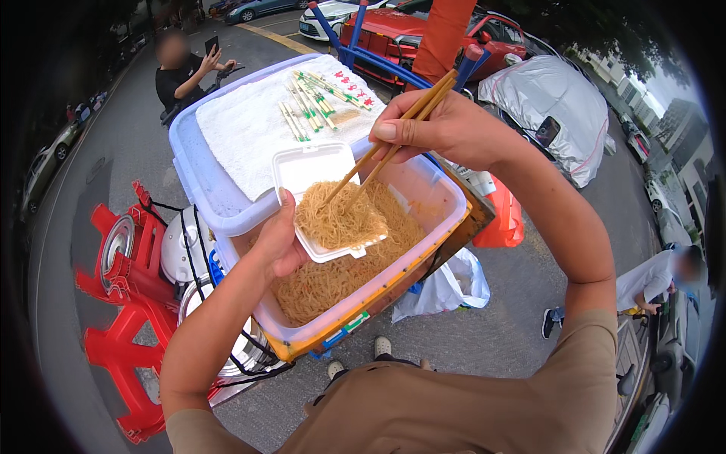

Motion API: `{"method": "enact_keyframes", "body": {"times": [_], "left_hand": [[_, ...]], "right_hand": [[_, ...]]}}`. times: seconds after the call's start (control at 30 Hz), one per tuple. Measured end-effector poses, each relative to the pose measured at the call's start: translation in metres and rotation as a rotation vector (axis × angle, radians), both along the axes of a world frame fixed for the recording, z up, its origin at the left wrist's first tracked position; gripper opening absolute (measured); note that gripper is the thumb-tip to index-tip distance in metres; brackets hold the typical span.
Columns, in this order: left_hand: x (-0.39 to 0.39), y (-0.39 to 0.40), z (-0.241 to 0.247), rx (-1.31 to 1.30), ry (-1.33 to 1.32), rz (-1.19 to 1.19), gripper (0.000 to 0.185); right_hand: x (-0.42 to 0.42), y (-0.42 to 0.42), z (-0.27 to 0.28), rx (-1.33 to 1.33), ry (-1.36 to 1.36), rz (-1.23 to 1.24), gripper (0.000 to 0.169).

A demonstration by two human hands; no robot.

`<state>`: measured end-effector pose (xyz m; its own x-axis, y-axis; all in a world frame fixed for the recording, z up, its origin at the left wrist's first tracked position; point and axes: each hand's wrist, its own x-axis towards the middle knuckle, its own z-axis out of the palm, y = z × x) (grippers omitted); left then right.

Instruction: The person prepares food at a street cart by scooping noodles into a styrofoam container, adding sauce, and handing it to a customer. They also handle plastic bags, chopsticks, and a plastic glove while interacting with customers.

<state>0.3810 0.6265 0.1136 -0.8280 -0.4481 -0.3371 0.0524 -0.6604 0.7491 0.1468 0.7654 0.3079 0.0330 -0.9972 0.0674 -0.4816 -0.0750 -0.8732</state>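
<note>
My left hand (281, 241) holds a white foam takeaway box (317, 162) by its left side, its lid folded back. Thin fried noodles (334, 218) heap up in the box. Between the fingers of my right hand (422, 130) is a pair of long wooden chopsticks (391, 142), slanting down with their tips in those noodles. Below the box, a translucent plastic tub (448, 196) contains a large mass of the same noodles (323, 289). The box and my left hand hide part of it.
Packaged chopsticks (312, 102) lie on a white towel (238, 130) over the tub's lid (210, 198). Red plastic stools (130, 329) and a metal pot (184, 244) stand left; a white plastic bag (448, 284) hangs right. One person (184, 74) holds a phone; another (652, 284) is at far right.
</note>
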Motion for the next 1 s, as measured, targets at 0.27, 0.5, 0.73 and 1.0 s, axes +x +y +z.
{"method": "enact_keyframes", "body": {"times": [0.27,0.5,0.73,1.0], "left_hand": [[-0.006,0.005,0.004,-0.038,0.121,0.052,0.078],[-0.015,0.002,-0.002,-0.164,0.015,0.056,0.078],[-0.024,-0.003,-0.016,-0.157,-0.106,0.012,0.076],[0.004,-0.012,0.002,-0.091,-0.031,0.111,0.09]], "right_hand": [[-0.011,0.02,0.009,-0.189,-0.019,-0.131,0.033],[-0.022,0.053,-0.087,-0.584,0.209,-0.141,0.02],[0.01,0.072,-0.135,-0.613,0.062,0.015,0.01],[-0.048,0.085,-0.121,-0.508,-0.243,-0.53,0.023]]}}
